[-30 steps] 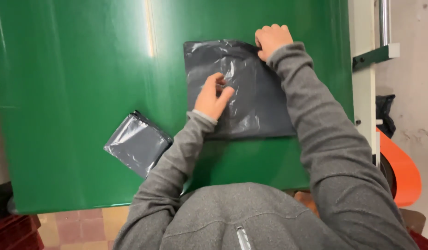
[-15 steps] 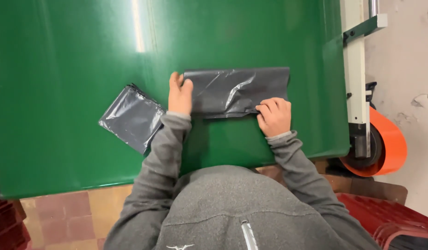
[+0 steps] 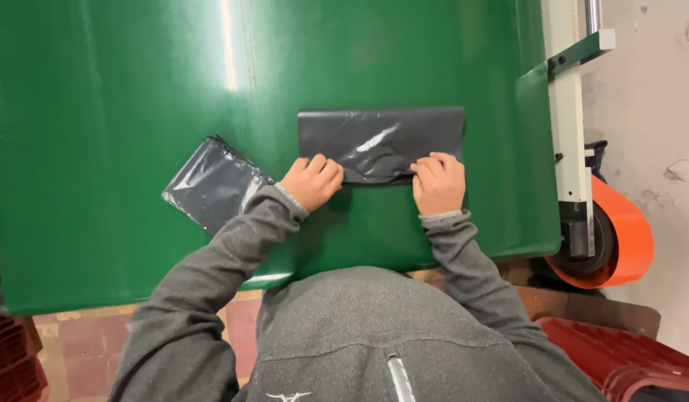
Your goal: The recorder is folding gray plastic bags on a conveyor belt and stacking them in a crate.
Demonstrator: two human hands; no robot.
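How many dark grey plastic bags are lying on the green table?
2. One folded bag lies at the table's middle, with the left hand and right hand on its near edge. Another folded bag lies left of the left sleeve, partly covered.

Only one view here, a head-worn camera looking steeply down from above the person's chest, close over the green table (image 3: 121, 112), with floor showing along the right edge.
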